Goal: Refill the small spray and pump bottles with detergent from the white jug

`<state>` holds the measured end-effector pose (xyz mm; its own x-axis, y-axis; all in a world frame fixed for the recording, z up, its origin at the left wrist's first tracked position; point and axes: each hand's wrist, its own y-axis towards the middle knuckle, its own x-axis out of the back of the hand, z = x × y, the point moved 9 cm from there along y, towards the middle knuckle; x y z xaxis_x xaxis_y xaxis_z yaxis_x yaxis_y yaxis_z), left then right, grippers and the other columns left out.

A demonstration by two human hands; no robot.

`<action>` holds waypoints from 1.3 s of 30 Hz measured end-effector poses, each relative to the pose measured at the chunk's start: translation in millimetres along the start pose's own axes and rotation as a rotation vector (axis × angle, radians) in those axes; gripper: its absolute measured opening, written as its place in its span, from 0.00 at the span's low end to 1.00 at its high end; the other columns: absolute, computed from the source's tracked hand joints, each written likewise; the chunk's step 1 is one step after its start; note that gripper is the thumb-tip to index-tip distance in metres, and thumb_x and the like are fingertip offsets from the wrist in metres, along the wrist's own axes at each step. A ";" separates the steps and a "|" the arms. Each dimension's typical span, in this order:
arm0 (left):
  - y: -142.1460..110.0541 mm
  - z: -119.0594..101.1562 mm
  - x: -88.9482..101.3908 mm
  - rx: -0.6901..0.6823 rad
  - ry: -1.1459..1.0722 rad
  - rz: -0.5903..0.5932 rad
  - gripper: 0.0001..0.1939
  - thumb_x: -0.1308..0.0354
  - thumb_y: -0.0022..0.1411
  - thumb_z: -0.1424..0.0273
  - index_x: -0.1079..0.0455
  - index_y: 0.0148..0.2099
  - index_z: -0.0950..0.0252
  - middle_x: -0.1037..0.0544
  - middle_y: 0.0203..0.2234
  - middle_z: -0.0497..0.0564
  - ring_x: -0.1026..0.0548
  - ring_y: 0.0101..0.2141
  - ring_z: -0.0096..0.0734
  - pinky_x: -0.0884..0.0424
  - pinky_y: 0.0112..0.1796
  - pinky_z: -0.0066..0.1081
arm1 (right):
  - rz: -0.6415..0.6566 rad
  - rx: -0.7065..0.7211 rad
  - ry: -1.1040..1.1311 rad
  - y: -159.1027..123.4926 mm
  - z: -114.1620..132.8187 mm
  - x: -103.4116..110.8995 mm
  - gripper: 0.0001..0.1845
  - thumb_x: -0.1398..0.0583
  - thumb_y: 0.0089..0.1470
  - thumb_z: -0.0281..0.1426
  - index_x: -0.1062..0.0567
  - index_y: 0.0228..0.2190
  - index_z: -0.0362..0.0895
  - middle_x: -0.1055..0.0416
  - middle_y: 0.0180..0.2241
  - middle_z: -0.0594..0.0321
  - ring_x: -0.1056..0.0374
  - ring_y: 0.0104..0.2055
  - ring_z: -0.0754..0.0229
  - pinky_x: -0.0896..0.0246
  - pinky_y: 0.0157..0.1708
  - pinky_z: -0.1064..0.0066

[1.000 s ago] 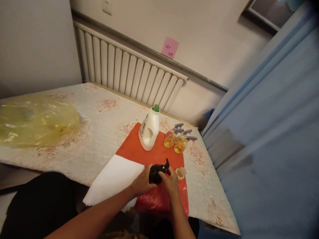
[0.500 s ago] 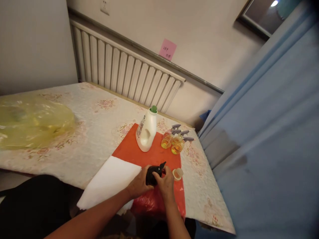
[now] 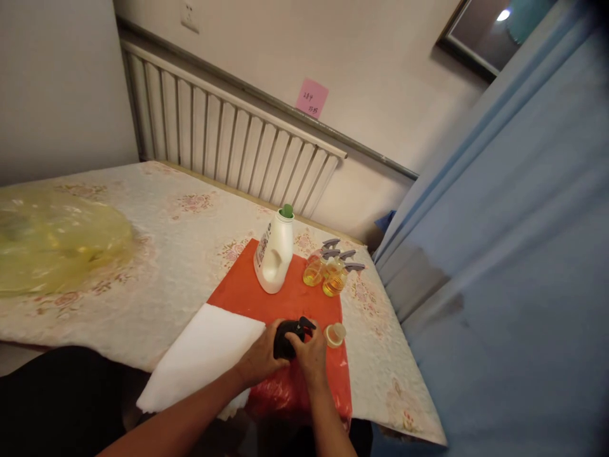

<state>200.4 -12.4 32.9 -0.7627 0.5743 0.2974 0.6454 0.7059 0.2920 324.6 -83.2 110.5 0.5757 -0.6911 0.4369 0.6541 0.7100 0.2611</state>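
Low over the front of the red sheet (image 3: 238, 289), my left hand (image 3: 259, 357) is closed around a black pump bottle (image 3: 284, 343). At the bottle's top, my right hand (image 3: 311, 355) has its fingers closed on the black nozzle head (image 3: 307, 324); whether the head is screwed down cannot be made out. Just right of that hand sits a pale cap (image 3: 335, 334). Behind both hands a white jug (image 3: 275, 257) stands upright with a green spout (image 3: 287, 211) at its mouth. Several clear bottles with yellow liquid (image 3: 333, 284) and grey pump heads stand to its right.
A white cloth (image 3: 200, 355) lies left of my hands, partly over the red sheet. The floral table cover (image 3: 162, 247) bears a yellow plastic bag (image 3: 61, 241) at far left. A radiator (image 3: 228, 127) runs behind; a blue curtain (image 3: 499, 254) hangs at the right.
The black nozzle head has turned, its tip now pointing right instead of up and right. Both hands keep their grip on the bottle. The whole view has shifted slightly.
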 end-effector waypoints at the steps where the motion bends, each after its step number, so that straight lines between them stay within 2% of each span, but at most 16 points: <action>1: -0.2 -0.8 -0.1 -0.004 -0.002 0.000 0.45 0.35 0.45 0.77 0.49 0.64 0.59 0.32 0.55 0.57 0.32 0.55 0.49 0.37 0.57 0.47 | -0.014 0.001 0.003 -0.9 -0.7 0.3 0.23 0.32 0.37 0.33 0.23 0.40 0.40 0.22 0.39 0.54 0.27 0.43 0.48 0.34 0.47 0.60; 5: -0.3 -2.6 -0.3 -0.022 -0.022 -0.004 0.45 0.34 0.45 0.77 0.48 0.63 0.59 0.32 0.55 0.56 0.32 0.55 0.47 0.37 0.57 0.46 | 0.055 0.070 0.039 -3.0 3.5 -3.3 0.19 0.35 0.43 0.32 0.21 0.41 0.44 0.23 0.43 0.55 0.28 0.49 0.50 0.36 0.52 0.60; 8: 0.4 1.3 -0.7 -0.010 -0.028 -0.010 0.45 0.34 0.44 0.78 0.48 0.63 0.59 0.32 0.55 0.56 0.32 0.55 0.48 0.37 0.57 0.47 | 0.060 0.069 0.026 -3.1 1.4 -3.6 0.16 0.36 0.43 0.32 0.21 0.38 0.45 0.22 0.40 0.57 0.27 0.44 0.50 0.33 0.49 0.59; 10: 1.0 5.3 -1.2 0.007 -0.029 -0.011 0.45 0.33 0.44 0.77 0.47 0.63 0.60 0.31 0.55 0.56 0.32 0.55 0.50 0.37 0.57 0.48 | 0.031 0.047 0.006 -3.4 -2.9 -4.4 0.20 0.33 0.41 0.32 0.22 0.40 0.44 0.22 0.39 0.57 0.27 0.44 0.49 0.33 0.48 0.58; 12: 1.5 9.7 -1.6 0.030 -0.035 -0.015 0.46 0.32 0.45 0.74 0.48 0.64 0.61 0.31 0.55 0.57 0.32 0.55 0.53 0.37 0.57 0.49 | 0.017 0.035 -0.008 -4.8 -7.3 -7.4 0.29 0.31 0.37 0.31 0.24 0.45 0.43 0.24 0.45 0.54 0.29 0.49 0.47 0.36 0.53 0.57; 15: 1.3 17.7 -5.5 0.076 -0.059 0.015 0.55 0.30 0.44 0.70 0.56 0.69 0.59 0.36 0.60 0.60 0.35 0.58 0.57 0.39 0.59 0.51 | 0.059 0.006 -0.012 -8.7 -14.7 -15.2 0.41 0.31 0.34 0.29 0.29 0.54 0.42 0.29 0.55 0.51 0.34 0.58 0.45 0.41 0.59 0.56; 17: 0.0 21.9 -8.1 0.092 -0.052 0.049 0.62 0.29 0.41 0.72 0.64 0.71 0.57 0.39 0.63 0.61 0.37 0.60 0.58 0.39 0.59 0.52 | 0.101 0.002 -0.004 -11.8 -17.1 -19.4 0.42 0.31 0.34 0.29 0.30 0.55 0.42 0.30 0.56 0.51 0.34 0.58 0.45 0.40 0.59 0.56; 19: -1.6 21.6 -4.8 0.063 0.007 0.053 0.63 0.30 0.42 0.73 0.67 0.71 0.57 0.41 0.64 0.61 0.39 0.61 0.58 0.40 0.59 0.54 | 0.117 0.017 -0.006 -14.0 -16.8 -20.4 0.43 0.30 0.32 0.28 0.29 0.55 0.42 0.29 0.55 0.52 0.33 0.57 0.44 0.39 0.58 0.57; 21: -3.4 15.4 6.0 -0.014 0.116 0.035 0.57 0.33 0.46 0.72 0.63 0.71 0.57 0.44 0.66 0.61 0.42 0.63 0.57 0.42 0.60 0.56 | 0.119 0.029 -0.014 -14.9 -16.8 -20.3 0.45 0.29 0.29 0.28 0.29 0.54 0.41 0.28 0.54 0.51 0.33 0.56 0.43 0.38 0.58 0.57; 23: -4.8 7.2 25.3 -0.094 0.254 -0.010 0.43 0.38 0.53 0.71 0.52 0.68 0.59 0.43 0.65 0.60 0.42 0.63 0.53 0.42 0.61 0.55 | 0.121 0.039 -0.016 -14.9 -17.2 -21.1 0.47 0.28 0.27 0.29 0.29 0.54 0.40 0.27 0.52 0.51 0.32 0.55 0.43 0.37 0.57 0.56; 26: -4.9 1.0 66.9 -0.133 0.471 -0.135 0.21 0.49 0.62 0.73 0.38 0.58 0.61 0.31 0.54 0.59 0.33 0.56 0.46 0.36 0.57 0.50 | 0.117 0.054 -0.011 -14.5 -16.6 -22.1 0.48 0.28 0.27 0.30 0.30 0.55 0.40 0.26 0.52 0.52 0.30 0.54 0.45 0.36 0.56 0.57; 29: -3.4 5.7 94.1 -0.121 0.655 -0.147 0.12 0.52 0.63 0.73 0.32 0.47 0.63 0.27 0.44 0.58 0.30 0.48 0.46 0.31 0.51 0.47 | 0.106 0.040 -0.011 -13.8 -14.7 -21.1 0.48 0.28 0.27 0.31 0.30 0.55 0.41 0.26 0.51 0.53 0.31 0.54 0.45 0.36 0.56 0.57; 33: -4.9 17.1 99.2 -0.105 0.770 -0.073 0.08 0.53 0.65 0.73 0.33 0.42 0.64 0.28 0.39 0.56 0.30 0.42 0.44 0.31 0.47 0.45 | 0.082 -0.004 -0.029 -9.7 -11.7 -12.3 0.40 0.29 0.28 0.31 0.26 0.49 0.40 0.23 0.44 0.54 0.27 0.48 0.45 0.32 0.51 0.58; 36: -7.5 18.5 97.1 -0.107 0.787 -0.082 0.08 0.53 0.65 0.74 0.34 0.41 0.63 0.29 0.38 0.55 0.31 0.42 0.43 0.31 0.47 0.43 | 0.070 -0.028 -0.011 -1.2 -12.6 -2.1 0.30 0.31 0.31 0.30 0.23 0.42 0.41 0.21 0.36 0.58 0.25 0.39 0.48 0.28 0.42 0.60; 39: -8.6 17.9 97.1 -0.113 0.778 -0.106 0.07 0.53 0.65 0.74 0.34 0.41 0.62 0.29 0.38 0.54 0.31 0.41 0.42 0.31 0.46 0.42 | 0.031 -0.059 -0.008 16.1 -18.7 9.6 0.29 0.31 0.32 0.32 0.23 0.41 0.41 0.21 0.34 0.57 0.24 0.36 0.47 0.28 0.38 0.61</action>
<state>120.0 44.7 43.0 -0.5988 0.0221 0.8006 0.6031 0.6701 0.4326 349.8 -81.0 102.8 0.5922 -0.6679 0.4508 0.6639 0.7215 0.1968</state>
